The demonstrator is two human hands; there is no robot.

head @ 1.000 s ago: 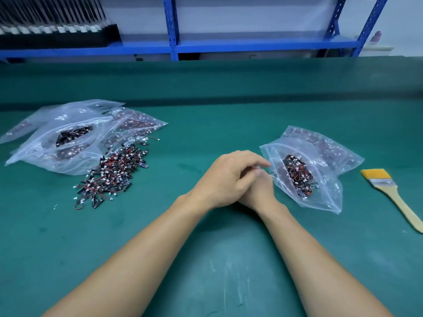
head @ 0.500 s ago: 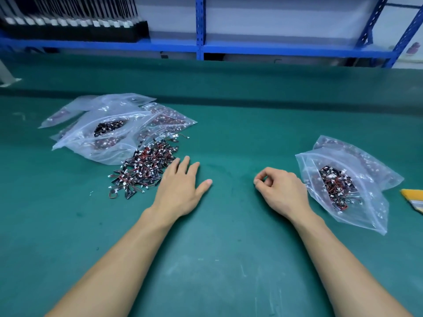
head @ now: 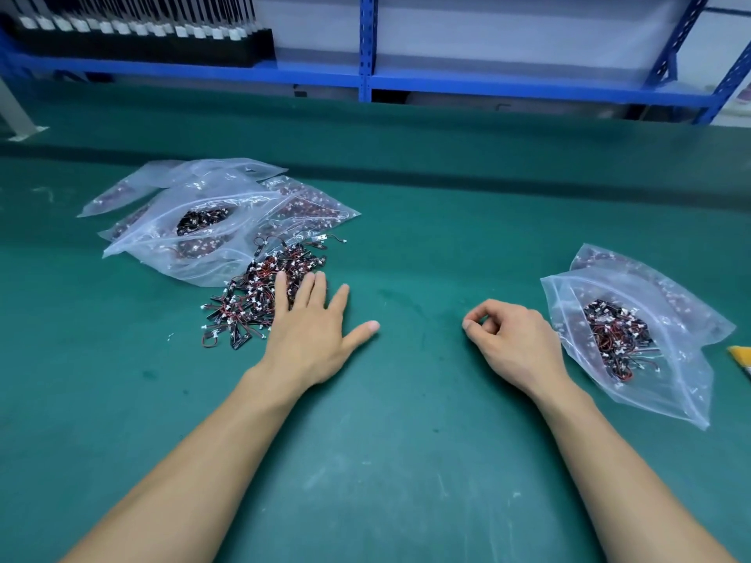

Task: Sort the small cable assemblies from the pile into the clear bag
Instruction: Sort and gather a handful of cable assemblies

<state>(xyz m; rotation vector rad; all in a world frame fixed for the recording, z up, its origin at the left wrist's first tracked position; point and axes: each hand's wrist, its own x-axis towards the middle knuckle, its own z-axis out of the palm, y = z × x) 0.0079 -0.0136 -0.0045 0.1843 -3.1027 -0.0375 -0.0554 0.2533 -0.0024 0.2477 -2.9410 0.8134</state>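
Lays left hand (head: 309,339), fingers wide, on the left pile of cable assemblies (head: 252,302) to gather some; rests right hand (head: 512,339), curled and seemingly empty, by the clear bag (head: 686,396).

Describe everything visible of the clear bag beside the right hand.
The clear bag is a wrinkled, transparent soft-plastic pouch lying flat on the green mat, just right of the right hand; whether they touch is unclear. It holds a clump of black, red and white cable assemblies. Another similar bag seems to lie partly beneath it.
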